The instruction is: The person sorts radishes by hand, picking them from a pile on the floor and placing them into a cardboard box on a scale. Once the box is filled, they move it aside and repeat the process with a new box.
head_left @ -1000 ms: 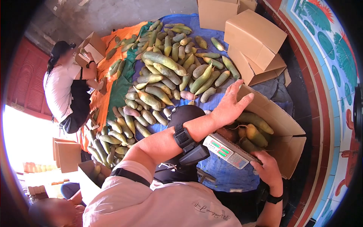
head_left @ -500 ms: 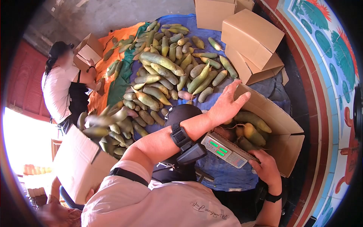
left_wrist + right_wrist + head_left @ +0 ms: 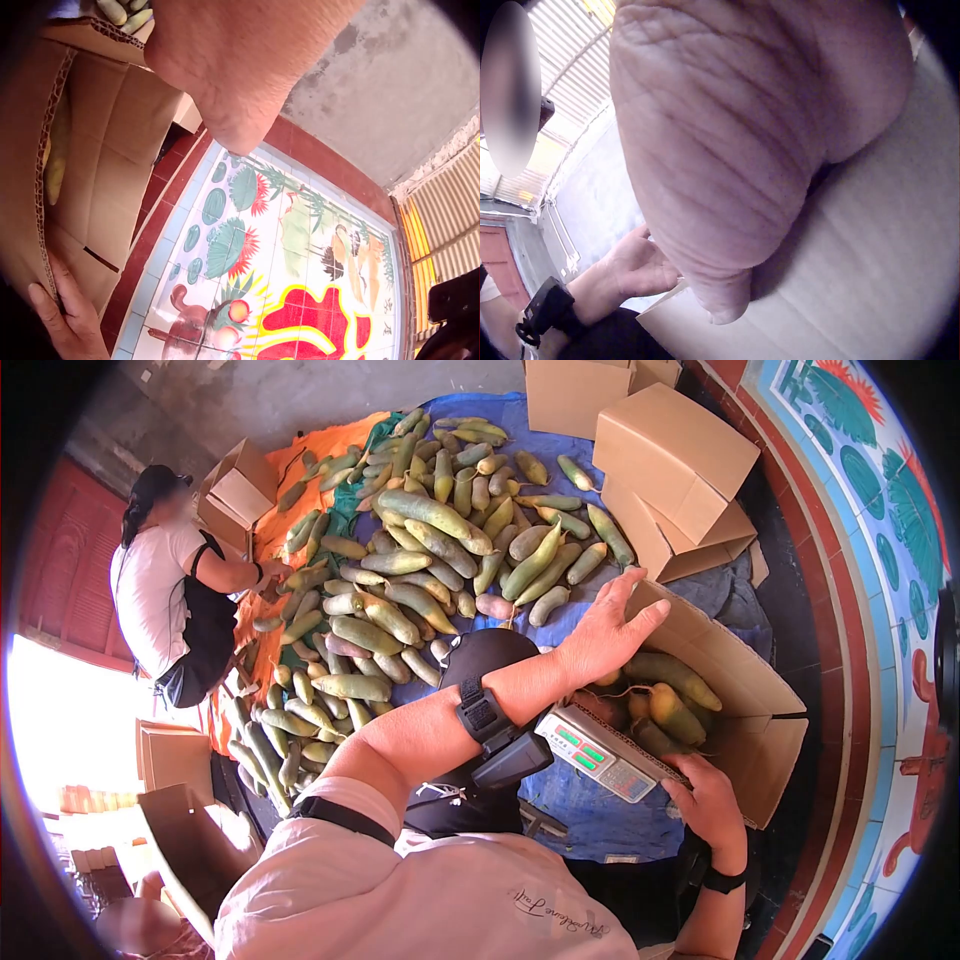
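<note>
In the head view, a cardboard box (image 3: 762, 755) with several green radishes (image 3: 672, 712) inside stands before me. My left hand (image 3: 612, 632) rests at its left rim with fingers straight and thumb spread. At the near side, my right hand (image 3: 708, 800) grips the rim. The left wrist view shows its thumb (image 3: 46, 306) outside the wall and fingers inside. A digital scale (image 3: 598, 753) with lit green readouts shows along the box's near left side. In the right wrist view, the palm (image 3: 727, 135) lies close against the cardboard.
A large radish pile (image 3: 425, 550) covers blue, green and orange sheets on the left. Cardboard boxes (image 3: 675, 465) stand at the back right beside a tiled wall (image 3: 885, 510). Another person (image 3: 165, 585) crouches far left. A tilted box (image 3: 195, 840) lies at lower left, near a second person.
At lower left, another person's box was lifted and tipped, radishes tumbled onto the pile, and the box came back down. The crouching person's arm has lowered toward the radishes. My hands hold their places.
</note>
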Demonstrator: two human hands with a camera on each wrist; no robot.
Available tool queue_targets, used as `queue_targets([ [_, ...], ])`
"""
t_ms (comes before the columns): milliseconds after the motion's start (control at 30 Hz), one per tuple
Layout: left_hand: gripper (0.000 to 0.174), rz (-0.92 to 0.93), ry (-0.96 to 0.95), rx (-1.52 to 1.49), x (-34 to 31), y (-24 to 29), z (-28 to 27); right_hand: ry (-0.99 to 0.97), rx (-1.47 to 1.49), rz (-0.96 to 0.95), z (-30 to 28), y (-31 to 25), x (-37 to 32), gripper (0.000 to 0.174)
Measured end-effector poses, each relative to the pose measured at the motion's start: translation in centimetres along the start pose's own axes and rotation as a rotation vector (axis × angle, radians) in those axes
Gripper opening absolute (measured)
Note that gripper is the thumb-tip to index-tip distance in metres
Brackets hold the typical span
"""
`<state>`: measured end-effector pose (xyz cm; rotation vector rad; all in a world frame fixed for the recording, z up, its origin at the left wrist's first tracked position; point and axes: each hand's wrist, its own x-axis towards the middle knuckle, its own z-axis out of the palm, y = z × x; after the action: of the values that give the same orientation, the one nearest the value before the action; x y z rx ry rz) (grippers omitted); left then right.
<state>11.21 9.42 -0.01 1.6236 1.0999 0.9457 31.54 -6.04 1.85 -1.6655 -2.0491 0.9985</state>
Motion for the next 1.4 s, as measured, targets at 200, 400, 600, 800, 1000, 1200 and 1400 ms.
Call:
queue_targets([
  [200,0.068,-0.014,-0.01,-0.009,-0.2,0.6,-0.3,0.002,-0.016,-0.005,0.1,0.1,0.0,0.027],
  [400,0.067,-0.009,-0.01,-0.009,-0.3,0.4,-0.3,0.003,-0.008,0.003,0.2,0.1,0.0,0.027],
  [600,0.068,0.014,-0.012,-0.002,-0.3,0.1,-0.2,0.003,-0.013,0.005,0.1,-0.1,0.0,0.027],
  [800,0.069,0.013,-0.015,-0.008,-0.3,0.1,-0.2,-0.024,-0.007,-0.002,0.1,0.1,-0.1,0.024],
  [1000,0.069,-0.006,-0.033,-0.03,-0.3,0.5,-0.6,-0.051,-0.015,-0.006,-0.1,0.0,-0.1,0.023],
  [1200,0.071,-0.069,-0.115,-0.027,-0.2,1.0,-1.1,-0.054,-0.005,0.004,-0.2,-0.4,0.1,0.022],
  [1400,0.072,-0.066,-0.126,-0.022,-0.2,1.0,-1.4,-0.043,-0.021,0.001,0.0,-0.4,-0.1,0.022],
])
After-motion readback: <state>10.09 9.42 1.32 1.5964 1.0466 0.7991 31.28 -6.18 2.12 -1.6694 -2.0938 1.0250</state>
